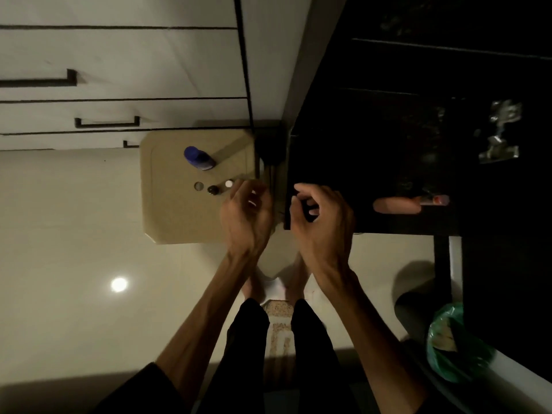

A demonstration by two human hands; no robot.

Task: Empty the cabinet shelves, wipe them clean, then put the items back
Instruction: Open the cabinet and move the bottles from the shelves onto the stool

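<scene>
A tan square stool top (173, 210) stands on the floor below me. On it are a bottle with a blue cap (197, 158) and three small bottles: one grey-topped (199, 185), one dark (213, 190) and one white-topped (229, 183). My left hand (245, 213) hovers at the stool's right edge, right beside the white-topped bottle, with its fingers loosely curled and nothing seen in it. My right hand (321, 216) is curled at the near left corner of the dark cabinet (373, 162). Whether it holds anything is lost in the darkness.
White drawers with dark handles (107, 122) line the left. On the dark surface at right are a metal tap (498, 138) and a pinkish tube (409, 204). A green plastic bag (454, 345) sits lower right. My legs (280, 339) stand on a pale glossy floor.
</scene>
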